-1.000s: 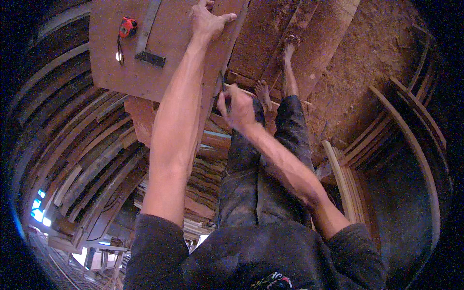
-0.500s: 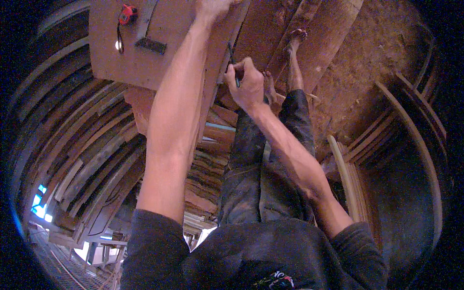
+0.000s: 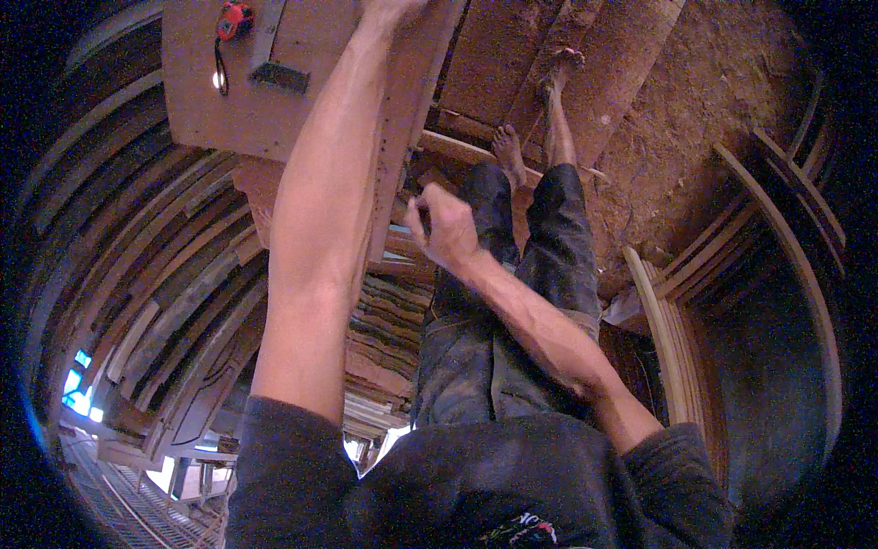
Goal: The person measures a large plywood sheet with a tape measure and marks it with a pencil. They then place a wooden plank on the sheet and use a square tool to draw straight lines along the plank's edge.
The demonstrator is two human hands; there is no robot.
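Observation:
A brown wooden board [image 3: 215, 119] lies at the upper left, with small dark marks along its right edge. My left hand [image 3: 395, 11] rests at that board's far right, cut by the top of the picture. Its fingers are out of sight. My right hand [image 3: 445, 229] is closed in a pinch just off the board's near right edge, above my legs. The slim dark pencil in it barely shows against the dark background. On the board lie a red tape measure [image 3: 235, 18] with a black strap and a try square [image 3: 279, 76] with a dark stock.
Long timber strips [image 3: 137, 247] are stacked along the left. Layered wooden pieces [image 3: 389, 320] sit beneath the board, beside my legs. My bare feet [image 3: 508, 151] are on planks beyond. Brown sawdust-like ground [image 3: 695, 119] lies at the upper right, and upright boards [image 3: 663, 339] stand on the right.
My right hand has drawn back from the board's right edge, toward me and slightly left. My left hand has shifted a little left and up in view.

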